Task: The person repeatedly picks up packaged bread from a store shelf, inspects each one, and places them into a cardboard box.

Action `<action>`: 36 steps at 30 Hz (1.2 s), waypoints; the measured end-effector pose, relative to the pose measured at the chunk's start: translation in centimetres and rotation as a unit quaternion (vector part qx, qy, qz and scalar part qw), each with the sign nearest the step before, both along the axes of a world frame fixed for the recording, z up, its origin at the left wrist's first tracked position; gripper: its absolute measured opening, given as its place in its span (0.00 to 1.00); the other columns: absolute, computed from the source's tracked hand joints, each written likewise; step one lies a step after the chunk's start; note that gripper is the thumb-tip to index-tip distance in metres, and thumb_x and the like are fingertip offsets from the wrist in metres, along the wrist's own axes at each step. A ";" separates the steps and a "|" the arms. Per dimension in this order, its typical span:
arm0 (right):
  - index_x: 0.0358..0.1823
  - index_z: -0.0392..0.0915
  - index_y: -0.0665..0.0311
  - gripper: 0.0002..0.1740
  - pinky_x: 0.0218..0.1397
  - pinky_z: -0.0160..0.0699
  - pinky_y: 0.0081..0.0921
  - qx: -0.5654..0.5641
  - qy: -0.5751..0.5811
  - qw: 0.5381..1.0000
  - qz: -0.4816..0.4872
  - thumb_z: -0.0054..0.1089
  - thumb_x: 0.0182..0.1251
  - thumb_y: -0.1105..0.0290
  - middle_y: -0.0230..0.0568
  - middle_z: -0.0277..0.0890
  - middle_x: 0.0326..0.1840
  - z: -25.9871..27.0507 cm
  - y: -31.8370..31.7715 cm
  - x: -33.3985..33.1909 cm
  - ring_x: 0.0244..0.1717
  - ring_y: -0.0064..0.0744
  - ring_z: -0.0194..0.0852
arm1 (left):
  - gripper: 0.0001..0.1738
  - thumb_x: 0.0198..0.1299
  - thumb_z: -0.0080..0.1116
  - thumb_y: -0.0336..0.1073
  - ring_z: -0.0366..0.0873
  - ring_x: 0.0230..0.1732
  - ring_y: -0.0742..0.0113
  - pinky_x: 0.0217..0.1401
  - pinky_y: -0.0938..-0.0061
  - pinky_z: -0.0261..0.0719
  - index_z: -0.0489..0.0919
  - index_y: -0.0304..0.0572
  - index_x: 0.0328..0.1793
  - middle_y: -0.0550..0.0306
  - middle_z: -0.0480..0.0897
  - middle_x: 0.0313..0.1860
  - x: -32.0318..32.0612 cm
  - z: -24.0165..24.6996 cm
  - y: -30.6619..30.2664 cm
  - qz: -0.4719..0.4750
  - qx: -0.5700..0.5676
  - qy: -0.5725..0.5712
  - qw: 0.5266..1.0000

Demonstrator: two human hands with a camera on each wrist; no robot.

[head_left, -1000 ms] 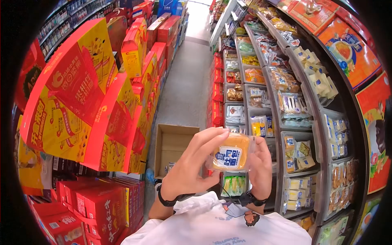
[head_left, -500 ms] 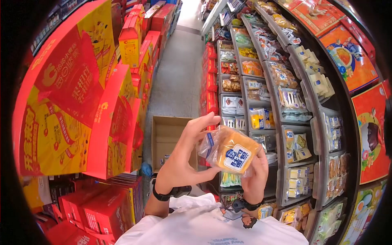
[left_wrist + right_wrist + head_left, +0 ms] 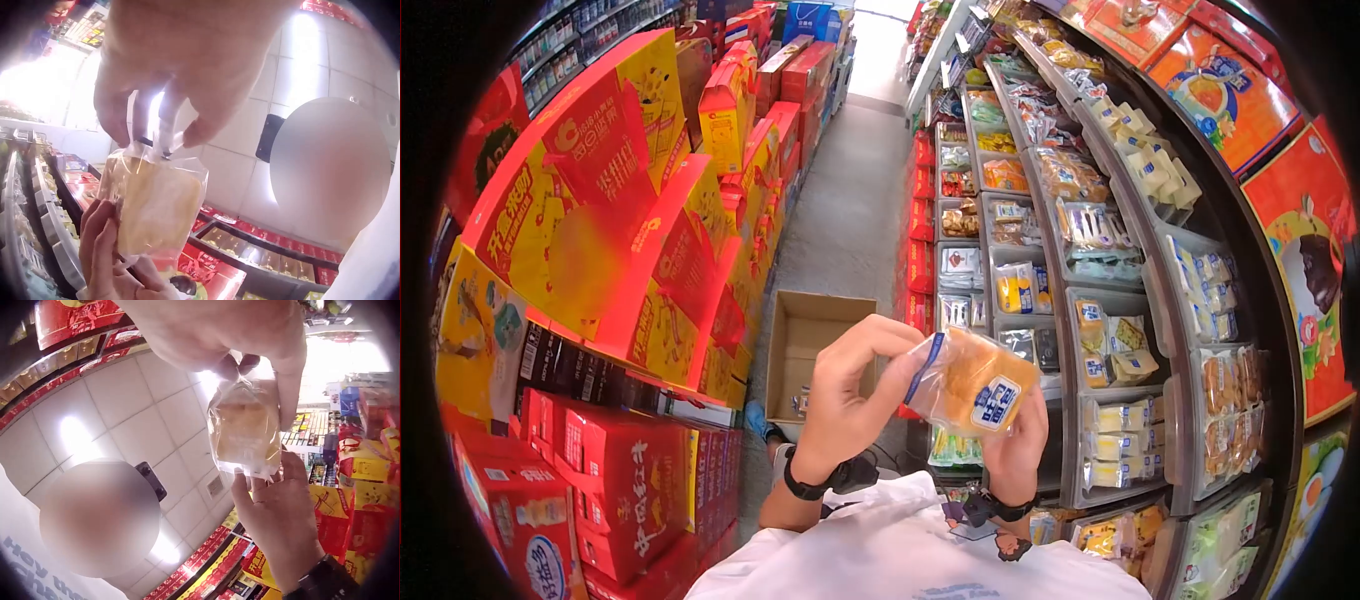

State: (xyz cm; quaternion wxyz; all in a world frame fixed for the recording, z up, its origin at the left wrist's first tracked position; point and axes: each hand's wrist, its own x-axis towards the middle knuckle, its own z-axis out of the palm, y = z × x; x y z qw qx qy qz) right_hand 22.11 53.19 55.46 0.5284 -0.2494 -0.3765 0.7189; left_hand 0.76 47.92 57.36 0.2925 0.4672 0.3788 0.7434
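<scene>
A clear-wrapped square of golden bread [image 3: 975, 381] with a blue and white label is held between both hands, above the aisle. The left hand [image 3: 845, 400] pinches the wrapper's blue-striped end between thumb and fingers. At the other end, the right hand [image 3: 1017, 445] grips the packet by its lower right corner. In the left wrist view the packet [image 3: 156, 206] hangs below the left fingertips, with the right hand [image 3: 119, 256] around its far end. The right wrist view shows the bread [image 3: 245, 434] between the right hand above and the left hand [image 3: 275, 519] below.
An open cardboard box [image 3: 822, 305] stands on the aisle floor [image 3: 830, 200], beyond the left hand. Red and yellow gift boxes [image 3: 590, 180] are stacked at the left. Tiered grey bins [image 3: 1120, 400] of wrapped snacks line the right side, with red cartons [image 3: 605, 480] at the lower left.
The packet has turned between the hands, its striped wrapper end now toward the left hand and its label toward the lower right. Both hands still hold it, and the head view has shifted slightly.
</scene>
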 end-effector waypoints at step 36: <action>0.64 0.67 0.64 0.26 0.63 0.79 0.28 0.068 -0.135 0.983 0.108 0.68 0.70 0.70 0.43 0.77 0.62 -5.7 -2.5 5.7 0.59 0.28 0.79 | 0.10 0.76 0.59 0.34 0.81 0.42 0.81 0.46 0.82 0.78 0.82 0.31 0.50 0.59 0.87 0.41 3.8 2.0 -2.9 -0.141 -0.096 -0.128 0.977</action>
